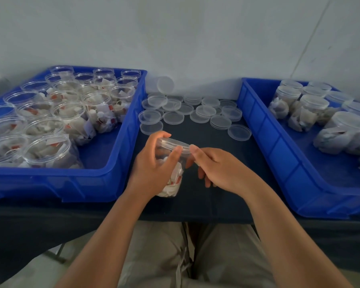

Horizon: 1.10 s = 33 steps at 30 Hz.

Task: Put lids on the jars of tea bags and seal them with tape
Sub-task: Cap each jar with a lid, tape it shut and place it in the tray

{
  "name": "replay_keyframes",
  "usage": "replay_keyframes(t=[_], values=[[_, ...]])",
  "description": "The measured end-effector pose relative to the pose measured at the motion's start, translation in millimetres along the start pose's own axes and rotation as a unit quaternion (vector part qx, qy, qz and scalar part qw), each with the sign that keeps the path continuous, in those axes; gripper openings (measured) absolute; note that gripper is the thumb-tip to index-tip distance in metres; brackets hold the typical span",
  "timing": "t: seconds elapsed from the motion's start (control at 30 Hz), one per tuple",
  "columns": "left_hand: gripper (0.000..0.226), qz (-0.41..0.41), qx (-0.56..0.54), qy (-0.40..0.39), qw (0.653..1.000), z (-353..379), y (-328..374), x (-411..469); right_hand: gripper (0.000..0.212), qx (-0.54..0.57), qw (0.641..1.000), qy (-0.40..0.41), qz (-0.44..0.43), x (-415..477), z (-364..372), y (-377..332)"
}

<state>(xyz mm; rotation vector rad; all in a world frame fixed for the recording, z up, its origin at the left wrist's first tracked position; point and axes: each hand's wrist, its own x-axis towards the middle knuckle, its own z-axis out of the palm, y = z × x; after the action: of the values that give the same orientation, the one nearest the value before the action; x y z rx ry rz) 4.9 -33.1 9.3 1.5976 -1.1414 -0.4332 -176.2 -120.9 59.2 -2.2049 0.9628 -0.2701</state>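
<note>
A clear plastic jar of tea bags [172, 179] is held above the dark table between both hands. My left hand [154, 165] grips its side and top, thumb on the clear lid [173, 143] that sits on the jar's mouth. My right hand [214, 167] touches the lid's right rim with its index fingertip; the other fingers curl beneath. No tape is visible in the frame.
A blue crate [121, 154] on the left holds several open jars of tea bags. A blue crate [264, 129] on the right holds several lidded jars. Several loose clear lids [195, 111] lie on the dark table [216, 196] between them. A grey wall stands behind.
</note>
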Motion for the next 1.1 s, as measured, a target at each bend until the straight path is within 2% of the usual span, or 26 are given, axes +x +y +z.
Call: replay_keyframes(t=[0.07, 0.13, 0.2, 0.27, 0.4, 0.67, 0.73, 0.8, 0.97, 1.1], values=[[0.037, -0.042, -0.046, 0.013, 0.998, -5.7, -1.2, 3.4, 0.06, -0.039, 0.999, -0.005, 0.008, -1.9, -7.6, 4.6], [0.032, -0.08, -0.07, 0.049, 0.993, -14.7, -6.6, 7.4, 0.051, -0.089, 0.996, 0.007, 0.008, -3.0, -19.6, 13.4], [0.025, -0.081, -0.059, 0.068, 0.993, -21.3, -11.1, 8.3, 0.036, -0.083, 0.996, 0.021, 0.001, -3.9, -27.9, 21.3], [0.025, -0.053, -0.05, 0.043, 0.996, -21.5, -8.3, 5.9, 0.032, -0.044, 0.999, 0.022, -0.011, -3.1, -27.4, 22.7], [0.058, -0.035, -0.045, -0.014, 0.998, -13.6, 5.6, -0.3, 0.03, 0.022, 0.999, 0.001, -0.039, 0.6, -14.1, 10.3], [0.092, 0.03, -0.011, -0.011, 0.999, -7.8, 7.5, -9.9, 0.03, 0.014, 0.998, 0.03, -0.049, 4.1, 3.2, -2.0], [0.087, 0.028, -0.008, -0.001, 1.0, -7.4, 10.0, -10.5, 0.026, 0.013, 0.998, 0.034, -0.044, 3.6, 4.1, -3.5], [0.071, 0.035, 0.001, 0.014, 0.999, -6.1, 12.6, -10.9, 0.022, 0.006, 0.999, 0.037, -0.039, 2.5, 5.0, -4.8], [0.052, 0.027, 0.027, 0.038, 0.999, -3.7, 14.3, -8.1, 0.027, -0.019, 0.998, 0.047, -0.038, -0.3, 7.3, -7.8], [0.05, 0.013, -0.003, 0.023, 1.0, -8.5, 12.3, -8.8, 0.03, -0.007, 0.999, -0.025, -0.027, -2.1, -2.3, -6.9]])
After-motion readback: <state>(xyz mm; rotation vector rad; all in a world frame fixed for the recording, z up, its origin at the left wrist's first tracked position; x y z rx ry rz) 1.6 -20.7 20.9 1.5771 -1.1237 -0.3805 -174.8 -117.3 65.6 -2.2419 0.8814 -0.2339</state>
